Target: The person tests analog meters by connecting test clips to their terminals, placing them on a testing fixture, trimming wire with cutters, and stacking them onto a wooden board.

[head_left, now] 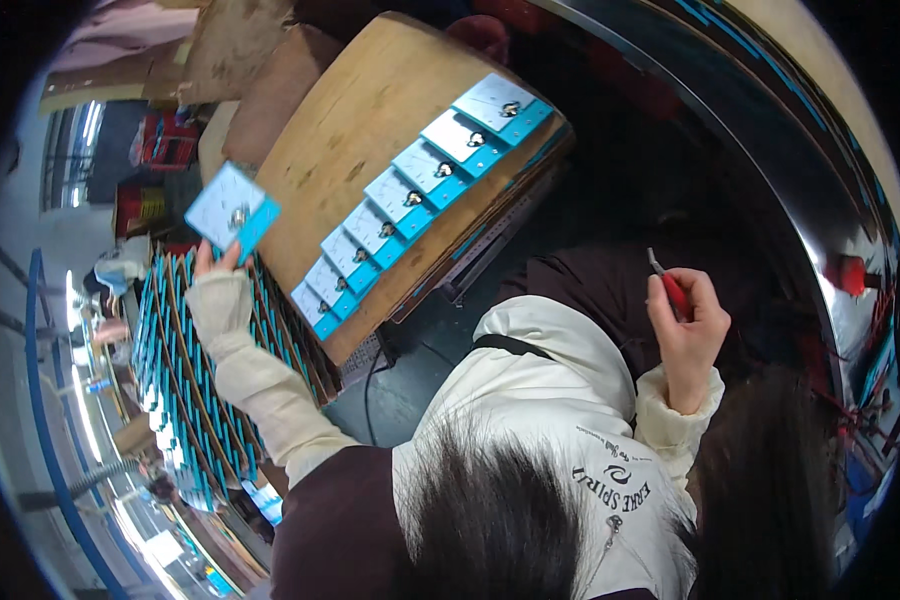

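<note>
My left hand (220,258) grips the near edge of a square silver plate (220,205) with a blue strip and a small shiny metal fitting. That plate is held up at the left corner of a brown wooden board (360,120). Along the board's near side lies a slanting row of several similar plates (394,194), each with its blue strip toward me. Over my lap, apart from the board, my right hand (692,330) is closed around a small red-handled tool (676,297) with a thin metal tip; its exact kind is unclear.
Left of the board stands a tall stack (185,370) of layers with blue-edged pieces. A curved shiny metal edge (770,180) runs along the right, with a red part (852,275) on it. Cardboard (240,55) leans beyond the board. A blue rail (45,400) stands at far left.
</note>
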{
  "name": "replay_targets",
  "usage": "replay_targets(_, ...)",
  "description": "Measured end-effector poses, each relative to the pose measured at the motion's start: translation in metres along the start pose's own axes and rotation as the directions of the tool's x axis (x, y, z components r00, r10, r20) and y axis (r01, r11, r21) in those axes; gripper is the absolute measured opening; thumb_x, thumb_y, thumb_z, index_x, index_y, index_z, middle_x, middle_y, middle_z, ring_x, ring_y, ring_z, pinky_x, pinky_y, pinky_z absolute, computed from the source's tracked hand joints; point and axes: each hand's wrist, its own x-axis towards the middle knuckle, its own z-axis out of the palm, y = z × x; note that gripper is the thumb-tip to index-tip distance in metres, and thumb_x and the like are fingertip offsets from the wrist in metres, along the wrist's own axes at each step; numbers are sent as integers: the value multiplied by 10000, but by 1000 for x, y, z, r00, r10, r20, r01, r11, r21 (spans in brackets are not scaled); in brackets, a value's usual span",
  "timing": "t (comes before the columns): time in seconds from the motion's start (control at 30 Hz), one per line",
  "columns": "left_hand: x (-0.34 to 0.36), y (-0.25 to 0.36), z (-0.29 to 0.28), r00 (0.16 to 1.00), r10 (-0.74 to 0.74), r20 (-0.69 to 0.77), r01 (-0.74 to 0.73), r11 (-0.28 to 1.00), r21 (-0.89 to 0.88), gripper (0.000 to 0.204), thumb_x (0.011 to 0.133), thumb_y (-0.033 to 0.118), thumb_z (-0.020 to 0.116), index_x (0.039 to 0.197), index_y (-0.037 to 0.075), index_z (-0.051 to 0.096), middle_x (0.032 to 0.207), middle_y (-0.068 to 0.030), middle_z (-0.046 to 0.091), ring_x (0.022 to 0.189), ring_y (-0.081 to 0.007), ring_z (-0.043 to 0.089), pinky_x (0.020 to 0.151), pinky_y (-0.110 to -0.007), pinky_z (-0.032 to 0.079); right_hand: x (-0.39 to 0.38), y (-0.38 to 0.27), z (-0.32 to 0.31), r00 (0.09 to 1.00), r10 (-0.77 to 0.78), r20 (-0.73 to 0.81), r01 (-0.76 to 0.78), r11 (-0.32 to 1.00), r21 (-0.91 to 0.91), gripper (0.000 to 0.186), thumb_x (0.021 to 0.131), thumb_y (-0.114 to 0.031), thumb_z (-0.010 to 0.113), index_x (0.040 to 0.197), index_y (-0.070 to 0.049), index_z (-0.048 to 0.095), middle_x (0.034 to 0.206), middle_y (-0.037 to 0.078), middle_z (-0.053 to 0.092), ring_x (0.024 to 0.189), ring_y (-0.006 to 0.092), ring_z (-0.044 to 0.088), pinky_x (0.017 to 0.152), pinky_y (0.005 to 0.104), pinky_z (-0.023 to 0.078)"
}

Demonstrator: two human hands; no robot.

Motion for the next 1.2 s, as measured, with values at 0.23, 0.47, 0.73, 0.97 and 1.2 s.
replay_targets(0.23,-130,-77,25,516,-821,244,842,434,-321,488,869,-41,632,1334,82,554,1067,-79,673,747,-151,641,607,-264,514,3,25,-2,1000,-26,16,27,998,-49,138,856,-114,724,905,-22,634,675,19,584,577,46,476,533,188,372)
replay_targets(0.47,-158,-68,87,440,-588,679,831,-21,-556,451,949,33,548,1382,139,478,1015,-58,662,821,-193,623,684,-286,486,-5,37,-9,999,9,34,-3,989,-151,156,857,-134,728,911,-20,637,679,23,593,582,46,469,540,193,377)
replay_targets(0.73,-86,-10,74,282,-808,518,850,460,255,372,961,433,529,1022,104,693,1026,-95,681,927,-242,656,783,-471,539,-26,71,-43,974,132,-185,-164,972,-168,175,830,-153,749,855,-12,649,632,84,605,558,103,540,544,264,441)
replay_targets(0.97,83,103,68,949,-94,-302,-18,938,-346,461,880,114,655,1313,15,529,997,-177,668,699,-193,646,636,-292,532,-36,73,-60,955,1,-297,-94,950,-297,226,680,-188,825,793,-53,685,747,92,661,676,266,644,618,349,513)
replay_targets(1.2,149,512,-9,348,877,-332,-937,340,-84,594,806,-74,574,1368,101,491,1006,-116,653,764,-136,646,683,-282,537,-37,59,-72,887,-104,-450,-58,942,-331,158,741,-195,789,794,-83,690,695,53,652,628,217,632,571,319,493)
